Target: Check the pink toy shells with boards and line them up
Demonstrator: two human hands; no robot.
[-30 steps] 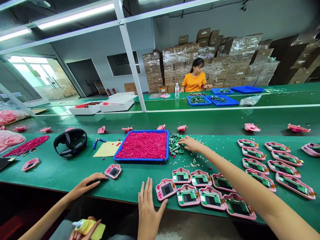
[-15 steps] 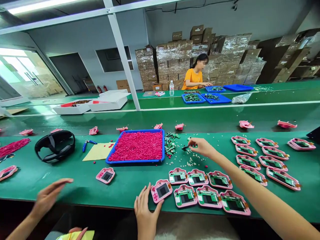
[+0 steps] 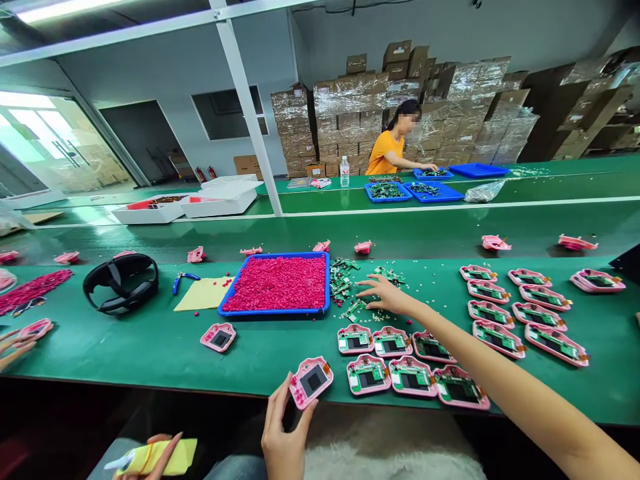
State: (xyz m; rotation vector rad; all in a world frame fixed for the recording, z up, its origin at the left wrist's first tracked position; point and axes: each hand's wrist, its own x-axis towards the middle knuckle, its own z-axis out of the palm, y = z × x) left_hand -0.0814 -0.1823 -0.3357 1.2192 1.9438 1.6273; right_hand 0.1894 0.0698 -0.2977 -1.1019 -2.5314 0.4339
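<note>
My left hand point(image 3: 287, 427) grips a pink game-console shell point(image 3: 311, 382) with a dark square screen between thumb and fingers, at the table's front edge. My right hand point(image 3: 385, 295) reaches over the small green circuit boards point(image 3: 341, 280) right of the blue tray, its fingers spread and nothing visible in them. One green board point(image 3: 354, 311) lies just below its fingertips. Two rows of pink shells with green boards point(image 3: 369, 375) lie under and beside my right forearm. Another pink shell with a screen point(image 3: 219, 338) rests below the blue tray point(image 3: 327, 297) of magenta pieces.
A black headset point(image 3: 121, 283), blue pliers point(image 3: 184, 281) and yellow paper point(image 3: 200, 295) lie left. More assembled shells point(image 3: 497, 338) sit right. A co-worker's hand point(image 3: 155, 460) holds a yellow-wrapped bottle; other fingers point(image 3: 17, 350) touch a shell far left. Behind, a person in orange point(image 3: 387, 152) works at trays.
My left hand has lifted and tilted the pink shell. My right hand has moved slightly left, opened, and no longer holds the dark piece. The neighbour's hand has shifted left onto a shell.
</note>
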